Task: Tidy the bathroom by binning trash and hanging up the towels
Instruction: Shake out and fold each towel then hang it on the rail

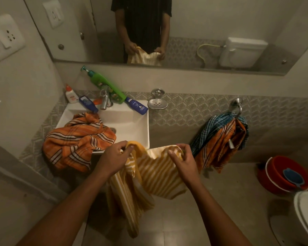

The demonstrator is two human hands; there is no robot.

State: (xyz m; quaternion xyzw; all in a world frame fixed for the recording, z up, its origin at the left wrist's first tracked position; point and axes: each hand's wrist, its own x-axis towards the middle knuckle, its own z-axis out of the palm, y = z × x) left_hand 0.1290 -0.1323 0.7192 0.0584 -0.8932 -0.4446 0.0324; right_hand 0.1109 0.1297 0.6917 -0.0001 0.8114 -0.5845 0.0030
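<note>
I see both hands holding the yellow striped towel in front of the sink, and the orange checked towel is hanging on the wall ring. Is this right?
Not quite. In the head view, both the left hand and right hand do grip the yellow striped towel, but that orange checked towel lies heaped over the sink, not on the wall ring. Other cloths hang there.

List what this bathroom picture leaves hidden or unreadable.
- Sink basin, head view: its left part lies under the orange towel.
- Towel ring: the cloths hung on it cover its lower part.
- Toilet: cut off by the right edge.
- Yellow towel: left hand and right hand cover its top corners.
- Small bottle label: too small to read.
</note>
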